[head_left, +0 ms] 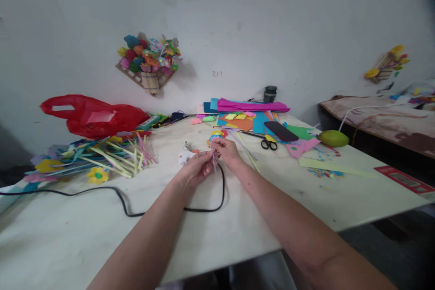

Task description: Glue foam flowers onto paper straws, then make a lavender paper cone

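My left hand (pixel 199 167) and my right hand (pixel 227 150) meet over the middle of the pale table (pixel 84 231). Both are pinched on a thin pale purple paper strip (pixel 215 159) held between them. A small paper flower (pixel 217 134) lies just beyond my right hand. A white paper scrap (pixel 185 156) lies by my left hand. A black cable (pixel 129 206) loops under my hands and runs off to the left.
Rolled paper stems and paper flowers (pixel 102 158) are piled at left beside a red plastic bag (pixel 91 118). Coloured paper sheets (pixel 244 113), yellow-handled scissors (pixel 269 142), a black phone (pixel 280 131) and a green fruit (pixel 333 138) lie at right. Flower bouquets (pixel 149 61) hang on the wall.
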`<control>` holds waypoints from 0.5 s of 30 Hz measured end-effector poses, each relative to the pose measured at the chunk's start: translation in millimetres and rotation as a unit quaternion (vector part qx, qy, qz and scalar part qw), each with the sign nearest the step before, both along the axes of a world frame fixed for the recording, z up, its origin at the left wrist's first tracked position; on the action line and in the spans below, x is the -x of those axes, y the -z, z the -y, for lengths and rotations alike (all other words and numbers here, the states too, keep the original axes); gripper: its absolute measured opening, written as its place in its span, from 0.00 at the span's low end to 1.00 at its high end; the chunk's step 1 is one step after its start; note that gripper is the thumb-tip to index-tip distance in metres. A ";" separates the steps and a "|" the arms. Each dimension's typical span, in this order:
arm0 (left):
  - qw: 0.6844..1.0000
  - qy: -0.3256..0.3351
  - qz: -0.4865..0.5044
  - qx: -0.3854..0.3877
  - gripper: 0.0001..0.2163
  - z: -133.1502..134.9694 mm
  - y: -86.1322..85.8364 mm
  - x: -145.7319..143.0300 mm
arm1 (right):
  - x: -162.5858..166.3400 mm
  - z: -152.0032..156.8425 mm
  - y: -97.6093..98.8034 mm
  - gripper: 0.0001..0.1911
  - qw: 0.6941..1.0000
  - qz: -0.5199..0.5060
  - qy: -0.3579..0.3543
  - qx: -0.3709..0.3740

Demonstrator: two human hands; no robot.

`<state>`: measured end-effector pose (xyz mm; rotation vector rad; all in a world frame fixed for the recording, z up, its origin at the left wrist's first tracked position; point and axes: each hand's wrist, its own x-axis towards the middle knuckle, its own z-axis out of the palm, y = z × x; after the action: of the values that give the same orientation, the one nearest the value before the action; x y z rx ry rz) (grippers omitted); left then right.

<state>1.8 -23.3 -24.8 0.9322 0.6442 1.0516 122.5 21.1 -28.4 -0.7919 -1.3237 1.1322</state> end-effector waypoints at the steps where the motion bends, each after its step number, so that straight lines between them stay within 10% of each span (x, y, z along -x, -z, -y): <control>1: 1.000 0.000 -0.005 0.001 0.10 0.0 -0.8 0.7 | -0.7 0.1 0.0 0.12 1.000 -0.006 -0.004 0.001; 15: 0.997 -0.076 0.010 -0.023 0.09 -2.7 -12.9 18.1 | -4.7 3.1 -1.3 0.15 0.995 0.096 0.009 -0.015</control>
<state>-16.2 -20.6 -12.0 0.9220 0.6841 1.2140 127.2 18.0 -27.0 -0.9067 -1.4869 1.0384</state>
